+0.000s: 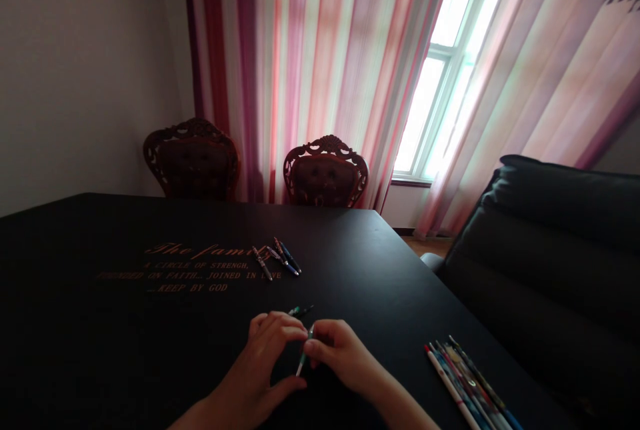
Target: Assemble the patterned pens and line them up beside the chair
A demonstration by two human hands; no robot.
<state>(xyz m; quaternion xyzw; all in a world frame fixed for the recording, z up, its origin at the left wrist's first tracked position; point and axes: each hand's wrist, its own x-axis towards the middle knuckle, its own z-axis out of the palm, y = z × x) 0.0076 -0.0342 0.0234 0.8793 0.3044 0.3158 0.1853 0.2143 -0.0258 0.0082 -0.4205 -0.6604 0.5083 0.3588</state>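
Observation:
A slim pen (303,358) with a pale lower end and a greenish middle is held at a slant above the black table (345,263). My right hand (343,350) pinches its upper half between thumb and fingers. My left hand (267,357) curls around from the other side, its fingertips at the upper end and its thumb by the pale lower end. Just beyond my left fingers lies a dark pen with a green part (303,311), partly hidden by that hand. Whether the held pen is whole or only a part, I cannot tell.
Several pens (283,257) lie loosely farther back, over gold lettering (200,265) on the tabletop. A row of several pens (467,380) rests at the right edge. Two carved chairs (326,173) stand behind the table; a black leather seat (545,270) is on the right.

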